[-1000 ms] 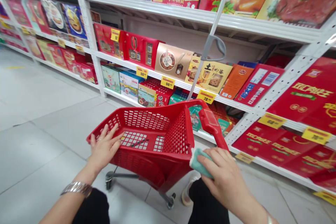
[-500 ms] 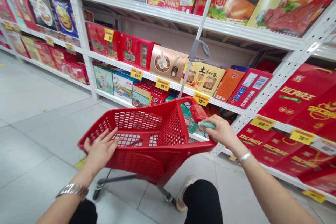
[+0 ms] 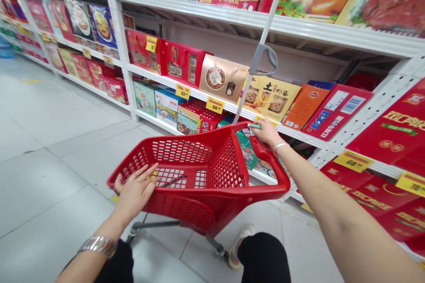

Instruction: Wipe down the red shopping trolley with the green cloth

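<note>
Right hand (image 3: 267,133) with cloth (image 3: 255,126) (basket (image 3: 186,207) rim)

The head camera looked forward and down from close above the basket (image 3: 229,166), with shelves (image 3: 299,28) running along the right.

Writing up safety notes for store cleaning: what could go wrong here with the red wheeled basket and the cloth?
1. The basket stands on wheels, and only the left hand lies flat on its rim; a push from the right hand might roll it away.
2. That reach is long; the crouched person may lose balance.
3. The cloth works close to the shelf boxes, which could be knocked.
</note>
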Demonstrator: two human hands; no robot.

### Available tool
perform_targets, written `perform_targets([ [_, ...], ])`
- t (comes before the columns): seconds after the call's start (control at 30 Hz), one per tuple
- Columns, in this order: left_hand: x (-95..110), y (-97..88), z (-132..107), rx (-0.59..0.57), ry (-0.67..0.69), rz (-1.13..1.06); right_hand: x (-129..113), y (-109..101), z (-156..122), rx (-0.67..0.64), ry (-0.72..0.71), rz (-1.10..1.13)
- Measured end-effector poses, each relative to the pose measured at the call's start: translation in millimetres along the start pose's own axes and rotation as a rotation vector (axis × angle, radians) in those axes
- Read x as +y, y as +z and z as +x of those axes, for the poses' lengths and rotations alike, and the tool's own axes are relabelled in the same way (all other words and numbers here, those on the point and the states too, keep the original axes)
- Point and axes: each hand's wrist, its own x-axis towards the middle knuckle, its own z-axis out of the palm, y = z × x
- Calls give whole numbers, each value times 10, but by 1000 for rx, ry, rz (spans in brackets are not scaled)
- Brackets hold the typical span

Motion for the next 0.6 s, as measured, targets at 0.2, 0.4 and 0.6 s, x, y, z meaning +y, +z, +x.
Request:
perform_targets([
  [0.2,35,44,-126,65,-69,40,-61,112,76,-10,5,-38],
  [0.4,71,-24,-266,101,-96,102,-36,-49,-314,-50,-112,-43],
  [0.6,-23,-33,-356,60,-20,104,34,-319,-859,-32,-168,-20],
])
